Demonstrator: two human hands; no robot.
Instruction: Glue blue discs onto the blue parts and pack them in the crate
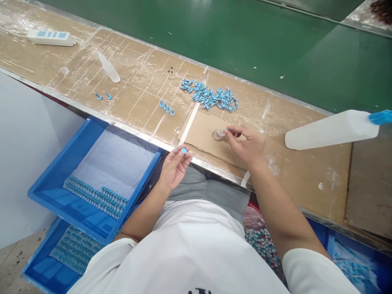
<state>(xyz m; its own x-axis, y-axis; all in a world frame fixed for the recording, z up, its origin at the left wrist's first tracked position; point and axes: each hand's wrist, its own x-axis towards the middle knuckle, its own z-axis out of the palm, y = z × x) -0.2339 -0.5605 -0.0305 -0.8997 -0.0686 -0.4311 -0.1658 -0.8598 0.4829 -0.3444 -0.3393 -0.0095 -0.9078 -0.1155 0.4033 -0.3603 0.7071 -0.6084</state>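
Observation:
Pinched in the fingertips of my left hand (175, 168) is a small round blue piece (183, 150), just off the bench's front edge. My right hand (247, 143) is closed over a flat cardboard piece (206, 130); a tiny bit of blue shows at its fingertips, too small to make out. Right beside those fingertips stands a small clear dish (218, 135), its contents unclear. Behind it lies a heap of small blue parts (216, 97). Several blue pieces with round bases (167, 107) stand in a short row to the left.
A large white bottle (332, 130) with a blue cap lies at the right. Farther left are a small squeeze bottle (109, 67), two blue pieces (102, 95) and a white power strip (51, 37). Blue trays (92, 232) with rows of parts sit below left. A green surface (232, 45) runs behind.

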